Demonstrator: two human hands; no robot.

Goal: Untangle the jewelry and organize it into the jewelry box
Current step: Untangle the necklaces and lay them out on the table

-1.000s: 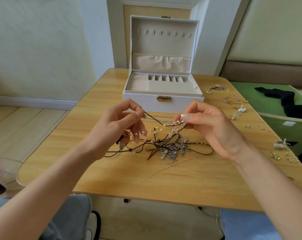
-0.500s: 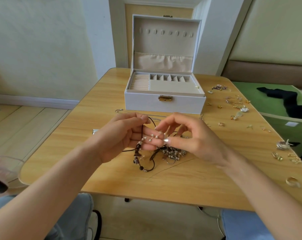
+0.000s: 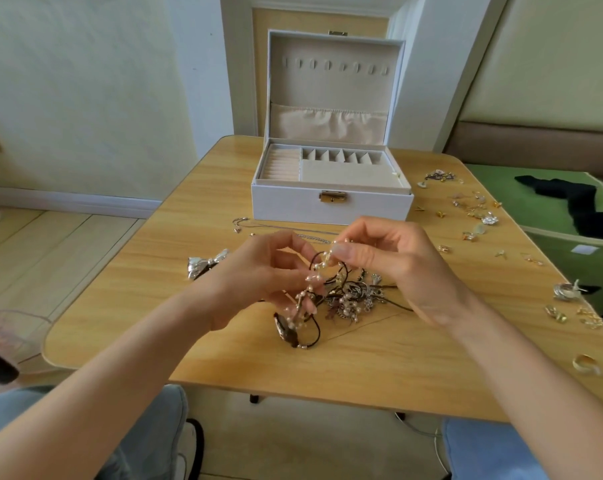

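Left hand [image 3: 258, 271] and right hand [image 3: 397, 261] are seen at frame centre, raised just over a wooden table [image 3: 137, 289]; a pearl strand [image 3: 314, 278] is pinched between them; its upper end is clamped by the right thumb and forefinger, the other right fingers curled above; its lower part is gripped by the curled left fingers, exact contact partly hidden; the strand hangs tilted, running down and left from the right fingertips to the table; its lower end is mixed with a dark cord [image 3: 315, 327] looped beside a small dark pendant [image 3: 286, 332]; a tangled pile of chains and charms [image 3: 355, 299] lies on the table directly below and between the hands, touching the cord; a white jewelry box [image 3: 331, 207] stands behind the hands at upper centre, lid upright and open, gold clasp facing the camera; ring rolls are seen in its left section, small dividers along the back, a flat pad in front; no jewelry can be made out inside; a thin chain [image 3: 241, 223] lies just in front of the box at left; a silver bow-like piece [image 3: 205, 263] lies left of the left hand; loose earrings [image 3: 476, 209] are scattered at right of the box; a gold ring [image 3: 585, 363] lies near the lower right table edge; a black cloth [image 3: 570, 199] lies on a green surface at far right.
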